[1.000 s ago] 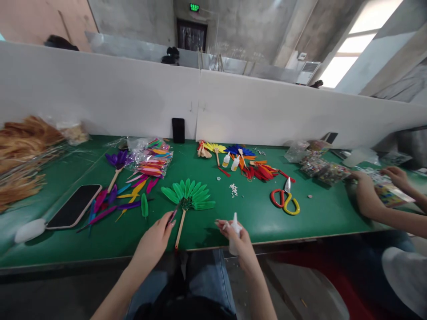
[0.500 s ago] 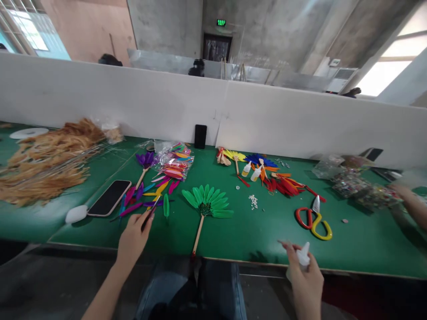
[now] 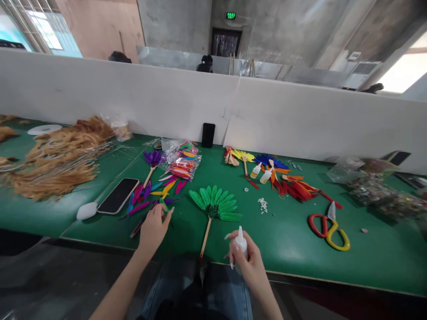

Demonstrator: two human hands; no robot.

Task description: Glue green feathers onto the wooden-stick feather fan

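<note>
My left hand (image 3: pixel 154 229) is over the table left of the green feather fan, its fingers closed on a loose green feather (image 3: pixel 163 204). Beside that hand rests a slim dark tool (image 3: pixel 136 228), like tweezers, partly hidden by the hand. My right hand (image 3: pixel 248 255) grips a small white glue bottle (image 3: pixel 240 243) with its nozzle pointing up, close to the table's front edge. Between the hands lies the fan of green feathers (image 3: pixel 216 202), its wooden stick (image 3: pixel 206 237) reaching the front edge and a dark green beaded patch at its base.
Scissors (image 3: pixel 330 229) with red and yellow handles lie at right, near small white beads (image 3: pixel 263 205). Colourful feathers (image 3: pixel 167 186), a phone (image 3: pixel 118 196) and tan fibres (image 3: pixel 63 155) lie left. Farther back are two small bottles (image 3: pixel 256 170), blue feathers (image 3: pixel 270 161) and a white partition (image 3: pixel 167 98).
My left hand has come down onto the loose green feather, and the tweezers-like tool is now beside it. My right hand has moved left with the glue bottle. The view has shifted slightly.
</note>
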